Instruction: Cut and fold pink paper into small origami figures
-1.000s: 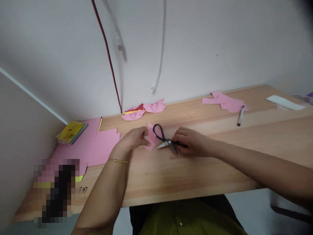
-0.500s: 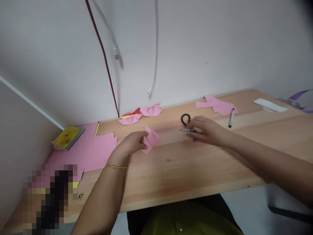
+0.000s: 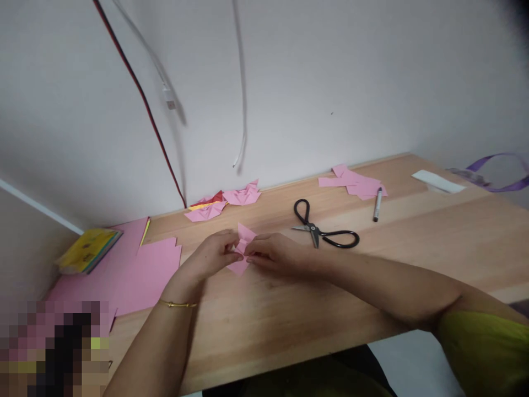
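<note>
Tabletop (image 3: 264, 320): pink paper (image 3: 244, 232) between fingertips (image 3: 257, 246)

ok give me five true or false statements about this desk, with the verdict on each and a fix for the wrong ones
1. The left hand and right hand are both at the small pink paper. True.
2. The scissors are gripped in the right hand. False: they lie on the table with their blades apart.
3. The marker is to the right of the scissors. True.
4. The yellow packet sits directly on bare wood. False: it lies on the large pink sheets.
5. A gold-coloured bracelet is on the left wrist. True.
</note>
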A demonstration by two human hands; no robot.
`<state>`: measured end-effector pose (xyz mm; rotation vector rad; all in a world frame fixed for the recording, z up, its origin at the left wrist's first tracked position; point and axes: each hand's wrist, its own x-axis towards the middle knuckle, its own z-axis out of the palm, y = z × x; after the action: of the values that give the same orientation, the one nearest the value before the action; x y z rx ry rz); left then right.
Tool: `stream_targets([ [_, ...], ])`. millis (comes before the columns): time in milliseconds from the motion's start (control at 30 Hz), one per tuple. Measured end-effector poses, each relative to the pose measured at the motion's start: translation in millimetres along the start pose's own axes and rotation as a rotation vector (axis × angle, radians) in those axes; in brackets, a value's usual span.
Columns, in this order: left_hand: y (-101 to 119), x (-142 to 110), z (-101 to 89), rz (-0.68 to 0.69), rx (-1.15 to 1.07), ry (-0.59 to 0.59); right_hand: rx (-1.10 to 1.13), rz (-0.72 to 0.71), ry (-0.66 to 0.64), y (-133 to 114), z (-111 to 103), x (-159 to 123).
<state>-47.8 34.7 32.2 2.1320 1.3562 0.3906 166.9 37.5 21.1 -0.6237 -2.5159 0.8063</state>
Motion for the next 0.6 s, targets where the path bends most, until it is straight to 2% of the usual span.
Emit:
stream_targets([
  [67,3.5,2.7,2.2,0.042,-0.075,0.046,0.019,0.059,0.07,5.8,-3.5,-1.5],
  [200,10.4,4.9,7.4,-0.019,-0.251,0.055,0.102,0.202,0.267,18.0,-8.2,1.1],
  [300,11.5,5.7,13.6,-0.066,-0.327,0.116,0.151,0.188,0.365,24.6,-9.1,5.0],
  [433,5.0,8.5,20.5,-0.126,-0.387,0.239,0.141,0.138,0.426,32.7,-16.4,9.1],
  [500,-1.2,10.0,20.8,-0.16,-0.373,0.282,0.086,0.17,0.507,40.9,-29.2,9.7],
  [600,-10.3,11.2,17.9,-0.195,-0.243,0.401,-0.012,0.378,0.608,59.8,-64.8,3.6],
])
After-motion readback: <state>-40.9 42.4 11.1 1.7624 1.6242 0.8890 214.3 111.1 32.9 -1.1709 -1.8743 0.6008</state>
